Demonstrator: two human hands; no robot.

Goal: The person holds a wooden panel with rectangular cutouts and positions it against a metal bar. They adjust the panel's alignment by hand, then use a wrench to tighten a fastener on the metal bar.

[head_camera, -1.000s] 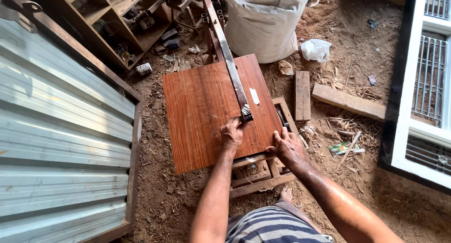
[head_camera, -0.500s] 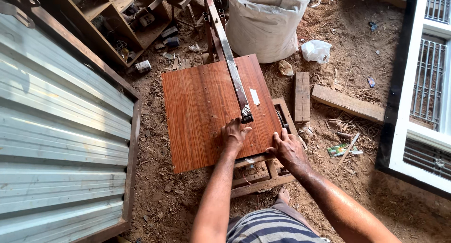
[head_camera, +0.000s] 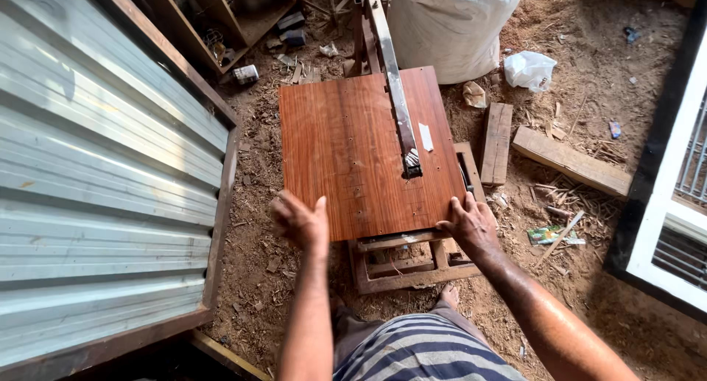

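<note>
A reddish-brown wooden board (head_camera: 346, 152) lies flat on a low wooden frame (head_camera: 401, 267) on the sawdust floor. A long metal bar (head_camera: 394, 86) rests across the board's right part, ending in a clamp head. My left hand (head_camera: 298, 220) is at the board's near left corner, fingers curled at the edge. At the near right corner my right hand (head_camera: 471, 222) grips the board's edge. A small white strip (head_camera: 426, 136) lies on the board beside the bar.
A corrugated metal sheet (head_camera: 96, 175) fills the left side. A white sack (head_camera: 453, 27) stands behind the board. Wood offcuts (head_camera: 567, 160) lie to the right, by a white window frame (head_camera: 670, 211). A shelf with clutter (head_camera: 236, 20) is at the back left.
My left hand has moved from the middle of the board, near the bar's end, to the near left corner. The camera has come closer. My right hand stays at the right corner.
</note>
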